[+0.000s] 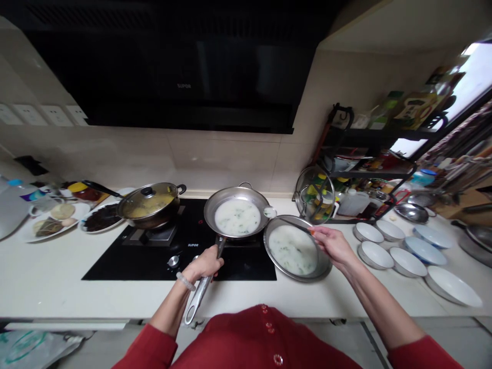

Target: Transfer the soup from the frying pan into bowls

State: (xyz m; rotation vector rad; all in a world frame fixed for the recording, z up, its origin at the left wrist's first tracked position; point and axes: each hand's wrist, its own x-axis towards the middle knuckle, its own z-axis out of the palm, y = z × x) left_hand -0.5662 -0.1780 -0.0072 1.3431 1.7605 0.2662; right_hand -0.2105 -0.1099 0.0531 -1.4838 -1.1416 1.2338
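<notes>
My left hand [207, 262] is wrapped round the long metal handle of a steel wok [210, 210] on the right burner. White soup [237, 217] with green bits lies in the wok. My right hand [333, 245] grips a ladle [270, 212] by the orange part of its handle. The ladle's bowl, with some white liquid and green in it, is at the wok's right rim, near the far left edge of a steel basin [326, 264]. The same kind of white soup with greens fills part of this basin, which stands on the counter right of the stove.
A lidded pan [149, 205] sits on the left burner of the black hob [115, 266]. Plates of food [102, 218] stand farther left. Several bowls [375, 254] are set out at right, before a black rack [369, 174] of bottles. A range hood [184, 66] hangs above.
</notes>
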